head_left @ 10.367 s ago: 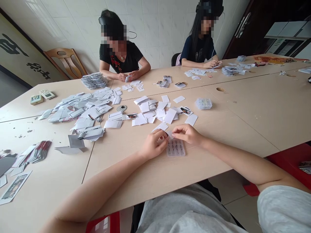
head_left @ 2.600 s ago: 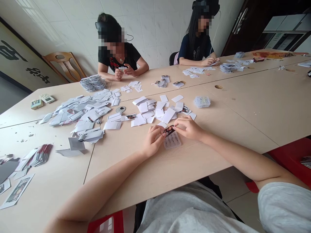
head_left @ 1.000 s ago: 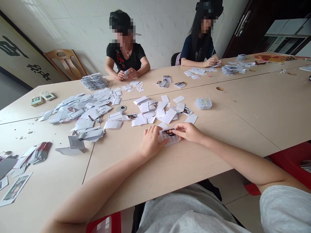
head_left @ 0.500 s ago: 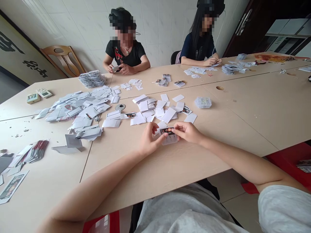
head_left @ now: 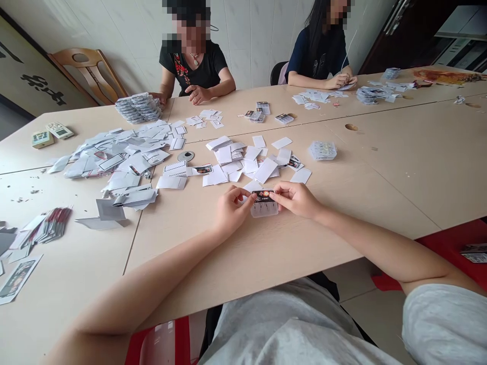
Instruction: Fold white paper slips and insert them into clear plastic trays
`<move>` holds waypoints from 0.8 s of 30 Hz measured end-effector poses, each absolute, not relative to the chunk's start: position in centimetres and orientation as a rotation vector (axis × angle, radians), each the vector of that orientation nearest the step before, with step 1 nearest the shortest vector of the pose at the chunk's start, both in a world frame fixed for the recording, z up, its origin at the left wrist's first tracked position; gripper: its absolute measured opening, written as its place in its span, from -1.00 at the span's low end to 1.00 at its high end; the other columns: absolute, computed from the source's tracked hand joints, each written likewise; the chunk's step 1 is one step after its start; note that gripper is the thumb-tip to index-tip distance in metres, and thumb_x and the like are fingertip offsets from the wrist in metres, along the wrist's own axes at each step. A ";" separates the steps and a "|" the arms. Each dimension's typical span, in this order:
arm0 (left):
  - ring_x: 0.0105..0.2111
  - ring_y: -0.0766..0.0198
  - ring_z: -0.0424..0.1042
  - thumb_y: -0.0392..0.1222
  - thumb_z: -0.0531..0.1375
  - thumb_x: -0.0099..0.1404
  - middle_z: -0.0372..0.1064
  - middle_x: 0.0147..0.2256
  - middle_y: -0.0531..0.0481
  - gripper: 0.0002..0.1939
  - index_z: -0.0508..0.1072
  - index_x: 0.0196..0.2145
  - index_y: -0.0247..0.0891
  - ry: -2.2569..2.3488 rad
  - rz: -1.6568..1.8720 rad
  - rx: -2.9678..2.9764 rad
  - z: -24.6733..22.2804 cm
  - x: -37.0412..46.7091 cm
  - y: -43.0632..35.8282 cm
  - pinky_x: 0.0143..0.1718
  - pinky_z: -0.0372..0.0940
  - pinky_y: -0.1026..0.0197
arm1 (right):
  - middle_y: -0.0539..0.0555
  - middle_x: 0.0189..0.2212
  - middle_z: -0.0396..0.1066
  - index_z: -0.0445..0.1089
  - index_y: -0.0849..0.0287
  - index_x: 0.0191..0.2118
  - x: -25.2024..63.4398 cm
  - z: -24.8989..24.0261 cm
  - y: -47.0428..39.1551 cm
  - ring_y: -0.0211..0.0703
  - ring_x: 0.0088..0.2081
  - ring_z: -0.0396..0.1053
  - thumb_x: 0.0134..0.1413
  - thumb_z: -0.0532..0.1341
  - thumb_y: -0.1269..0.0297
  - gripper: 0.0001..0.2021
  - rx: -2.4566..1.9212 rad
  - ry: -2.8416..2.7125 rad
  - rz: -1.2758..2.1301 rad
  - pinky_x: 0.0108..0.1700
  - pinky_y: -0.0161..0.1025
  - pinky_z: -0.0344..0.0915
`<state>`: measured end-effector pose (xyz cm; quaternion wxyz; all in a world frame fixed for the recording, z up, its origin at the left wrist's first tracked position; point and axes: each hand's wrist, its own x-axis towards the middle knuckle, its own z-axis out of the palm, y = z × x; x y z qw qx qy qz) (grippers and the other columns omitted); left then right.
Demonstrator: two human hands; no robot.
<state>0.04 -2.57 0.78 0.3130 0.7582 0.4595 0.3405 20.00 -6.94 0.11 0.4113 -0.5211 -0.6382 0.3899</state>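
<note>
In front of me, close above the table, is a small clear plastic box (head_left: 265, 210) with several thin dark marks or bits showing in its lower part. A black printed card (head_left: 262, 196) with a bright orange-yellow picture lies along its upper part. My left hand (head_left: 233, 210) pinches the card's left edge between thumb and curled forefinger. On the other side my right hand (head_left: 299, 200) presses its thumb on the card's right end, fingers curled behind the box. Just beyond my hands lies a loose pile of white cards (head_left: 265, 170), some showing dark printed faces.
Clear boxes (head_left: 322, 150) are stacked right of the pile. At left spreads a large heap of white folded cards (head_left: 114, 154), with a tape roll (head_left: 186, 156) beside it. Two people sit opposite; one's hand (head_left: 200, 95) rests near stacked packs (head_left: 137, 108).
My view has tilted slightly downward. Both my thumbs still press the card on the box, my left fingers curled in more. The person opposite at left has moved a hand to the stacked packs.
</note>
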 end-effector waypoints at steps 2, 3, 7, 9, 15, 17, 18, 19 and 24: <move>-0.49 0.36 0.17 -0.01 0.17 0.17 0.18 -0.51 0.06 -0.75 0.41 -0.47 -0.25 1.200 0.914 1.967 0.8 0.1 -2.6 -0.49 0.11 0.30 | -0.02 -0.59 0.31 0.28 0.17 -0.42 20.0 0.1 -7.0 -0.23 -0.54 0.35 0.06 0.15 0.05 -0.73 -1.312 -1.594 0.986 -0.45 -0.28 0.29; -0.49 0.37 0.16 -0.01 0.17 0.17 0.19 -0.50 0.05 -0.75 0.40 -0.49 -0.26 1.200 0.919 1.940 0.7 0.2 -2.7 -0.50 0.10 0.30 | -0.02 -0.59 0.31 0.27 0.18 -0.42 20.0 0.1 -7.0 -0.24 -0.55 0.34 0.06 0.15 0.04 -0.72 -1.309 -1.586 0.991 -0.46 -0.28 0.28; -0.57 0.44 0.12 -0.02 0.18 0.17 0.21 -0.44 0.05 -0.73 0.34 -0.51 -0.28 1.197 0.916 1.796 0.4 0.5 -3.0 -0.55 0.08 0.32 | -0.02 -0.61 0.29 0.26 0.18 -0.44 20.0 -0.1 -7.0 -0.26 -0.57 0.31 0.05 0.16 0.03 -0.71 -1.335 -1.554 0.974 -0.50 -0.30 0.26; -0.60 0.48 0.10 -0.04 0.19 0.17 0.22 -0.39 0.05 -0.74 0.32 -0.50 -0.27 1.151 0.932 1.746 0.2 0.6 -3.2 -0.58 0.07 0.33 | -0.04 -0.64 0.27 0.24 0.17 -0.46 20.1 -0.1 -7.1 -0.26 -0.58 0.29 0.05 0.16 0.02 -0.70 -1.359 -1.552 0.951 -0.49 -0.30 0.25; -0.61 0.46 0.11 -0.09 0.17 0.20 0.24 -0.49 0.08 -0.79 0.28 -0.48 -0.25 1.066 0.932 1.705 0.0 1.1 -3.8 -0.61 0.05 0.34 | -0.05 -0.68 0.22 0.17 0.15 -0.50 20.0 0.1 -7.6 -0.28 -0.62 0.25 0.07 0.16 0.03 -0.69 -1.415 -1.586 0.861 -0.54 -0.31 0.16; -0.59 0.43 0.16 -0.10 0.16 0.21 0.27 -0.49 0.07 -0.80 0.28 -0.47 -0.25 1.062 0.941 1.711 0.0 1.2 -3.9 -0.58 0.09 0.33 | -0.06 -0.69 0.20 0.17 0.15 -0.51 19.9 0.2 -7.7 -0.29 -0.63 0.22 0.08 0.15 0.04 -0.68 -1.433 -1.611 0.818 -0.56 -0.31 0.12; -0.56 0.42 0.19 -0.11 0.16 0.21 0.28 -0.48 0.06 -0.81 0.28 -0.47 -0.26 1.062 0.954 1.724 -0.1 1.2 -4.0 -0.55 0.12 0.33 | -0.06 -0.69 0.20 0.17 0.15 -0.51 19.9 0.2 -7.8 -0.30 -0.63 0.21 0.09 0.15 0.05 -0.68 -1.441 -1.620 0.795 -0.56 -0.32 0.10; -0.53 0.40 0.22 -0.12 0.16 0.21 0.29 -0.47 0.05 -0.81 0.28 -0.47 -0.26 1.061 0.969 1.744 -0.1 1.3 -4.0 -0.52 0.15 0.32 | -0.06 -0.68 0.19 0.17 0.16 -0.52 19.9 0.2 -7.8 -0.30 -0.62 0.20 0.09 0.15 0.05 -0.68 -1.449 -1.627 0.772 -0.56 -0.32 0.09; -0.43 0.38 0.27 -0.19 0.15 0.21 0.30 -0.42 0.02 -0.79 0.22 -0.52 -0.26 1.038 1.020 1.830 -0.3 1.5 -3.9 -0.41 0.20 0.31 | -0.06 -0.68 0.17 0.17 0.16 -0.54 19.8 0.3 -7.8 -0.31 -0.61 0.17 0.08 0.16 0.06 -0.68 -1.475 -1.649 0.698 -0.55 -0.33 0.06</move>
